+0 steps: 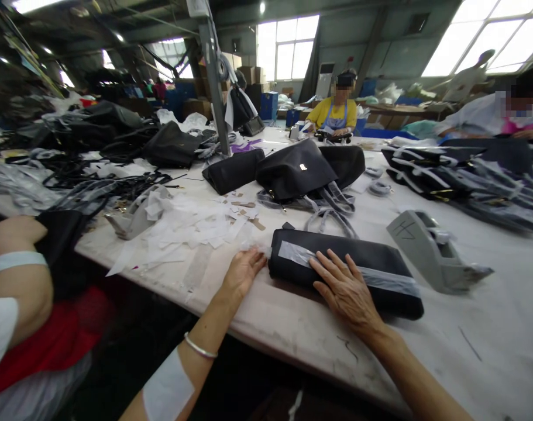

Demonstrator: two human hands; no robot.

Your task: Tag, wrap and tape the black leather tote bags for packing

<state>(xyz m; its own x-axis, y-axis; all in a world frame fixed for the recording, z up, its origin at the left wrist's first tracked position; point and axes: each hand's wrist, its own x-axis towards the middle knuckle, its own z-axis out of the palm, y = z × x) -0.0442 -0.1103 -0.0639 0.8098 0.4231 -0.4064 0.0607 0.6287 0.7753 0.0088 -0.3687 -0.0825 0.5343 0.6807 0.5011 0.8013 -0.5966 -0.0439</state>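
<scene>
A black bag (380, 252), folded flat into an oblong bundle, lies near the table's front edge. A shiny clear plastic strip (391, 280) runs along its top. My right hand (347, 289) rests flat on the bag and strip, fingers spread. Just off the bag's left end is my left hand (244, 272), its fingers curled together on a bit of clear plastic film (262, 250). Whether that film joins the strip, I cannot tell. To the right of the bag stands a grey tape dispenser (437, 251).
White paper scraps (191, 225) and a second tape dispenser (138, 213) lie to the left. Behind the bundle sit black bags (296, 169); more bags (468, 175) are stacked right. A metal post (216, 88) rises mid-table. A neighbour's arm (18, 275) is close on the left.
</scene>
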